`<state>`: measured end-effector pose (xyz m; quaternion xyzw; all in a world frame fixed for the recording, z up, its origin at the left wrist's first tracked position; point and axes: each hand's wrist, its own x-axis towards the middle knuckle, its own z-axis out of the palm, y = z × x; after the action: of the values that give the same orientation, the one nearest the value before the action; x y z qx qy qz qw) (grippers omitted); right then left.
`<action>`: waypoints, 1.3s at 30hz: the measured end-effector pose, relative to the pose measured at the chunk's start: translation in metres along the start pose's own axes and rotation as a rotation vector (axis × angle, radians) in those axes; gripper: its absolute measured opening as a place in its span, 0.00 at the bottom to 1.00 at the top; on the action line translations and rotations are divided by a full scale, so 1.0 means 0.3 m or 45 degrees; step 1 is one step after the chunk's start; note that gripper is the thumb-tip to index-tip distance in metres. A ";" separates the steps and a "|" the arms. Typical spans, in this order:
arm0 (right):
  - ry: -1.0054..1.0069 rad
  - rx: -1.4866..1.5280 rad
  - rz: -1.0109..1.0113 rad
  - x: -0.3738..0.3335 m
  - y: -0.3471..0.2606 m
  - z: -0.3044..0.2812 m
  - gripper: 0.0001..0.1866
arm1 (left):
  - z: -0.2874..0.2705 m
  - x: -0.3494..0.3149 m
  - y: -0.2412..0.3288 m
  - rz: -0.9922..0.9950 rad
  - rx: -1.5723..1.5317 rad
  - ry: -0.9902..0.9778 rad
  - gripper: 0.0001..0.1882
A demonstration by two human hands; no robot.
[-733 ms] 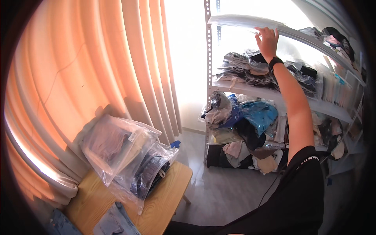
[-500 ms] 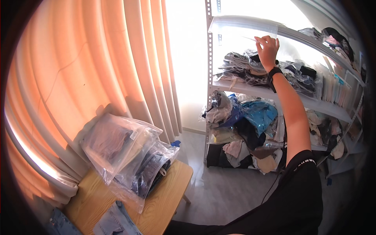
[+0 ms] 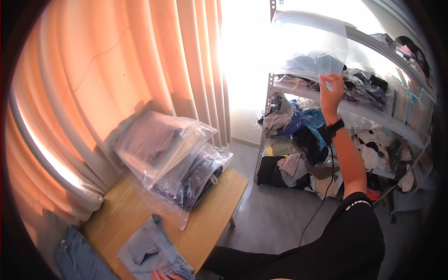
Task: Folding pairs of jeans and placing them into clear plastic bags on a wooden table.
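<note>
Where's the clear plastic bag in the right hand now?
The clear plastic bag is at upper right in the head view, in front of the shelving rack, pinched near its lower right corner by the right hand.

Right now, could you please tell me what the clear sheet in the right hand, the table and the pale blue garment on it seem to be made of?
Clear sheet: probably thin, glossy plastic, as blurred shapes show through it.
Table: wood or wood-look laminate, smooth and satiny, with visible grain.
Pale blue garment: likely matte denim, judging by its faded colour and seams.
</note>
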<state>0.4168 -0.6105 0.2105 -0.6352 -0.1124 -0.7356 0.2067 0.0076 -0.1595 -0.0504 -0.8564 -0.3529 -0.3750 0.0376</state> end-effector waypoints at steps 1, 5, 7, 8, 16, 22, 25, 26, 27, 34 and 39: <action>-0.047 0.070 0.036 -0.030 -0.061 -0.023 0.05 | 0.002 0.000 0.002 -0.006 0.009 -0.007 0.20; -0.193 0.382 0.125 -0.173 -0.276 -0.071 0.06 | -0.012 -0.018 -0.026 -0.035 0.025 -0.155 0.20; -0.304 0.465 0.112 -0.237 -0.442 -0.087 0.07 | 0.008 -0.037 -0.045 -0.081 -0.097 -0.149 0.20; -0.348 0.639 0.180 -0.272 -0.527 -0.090 0.07 | 0.021 -0.038 -0.052 -0.059 -0.080 -0.126 0.20; -1.197 1.365 0.028 -0.504 -1.027 -0.190 0.11 | 0.015 -0.014 -0.021 -0.059 -0.117 -0.132 0.21; -1.512 1.626 -0.049 -0.654 -1.361 -0.271 0.10 | -0.063 0.006 -0.029 -0.126 -0.263 -0.341 0.24; -1.706 1.350 -0.137 -0.669 -1.471 -0.330 0.30 | -0.132 0.012 -0.058 -0.097 -0.356 -0.421 0.23; -1.779 1.409 -0.054 -0.710 -1.460 -0.342 0.42 | -0.152 0.007 -0.079 -0.252 -0.511 -0.356 0.23; -1.787 1.429 -0.044 -0.744 -1.469 -0.368 0.42 | -0.180 0.013 -0.107 -0.402 -0.658 -0.278 0.22; -2.259 1.778 2.059 -0.809 -1.459 -0.421 0.42 | -0.195 0.018 -0.266 -1.257 -1.728 -0.292 0.27; -2.693 1.901 2.334 -0.808 -1.439 -0.353 0.35 | -0.206 0.029 -0.299 -1.644 -2.395 -0.574 0.28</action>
<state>0.1560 -0.2328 -0.0032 0.4483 0.1152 -0.6071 -0.6459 -0.0830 -0.1078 -0.0183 -0.2546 -0.3048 -0.2774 -0.8748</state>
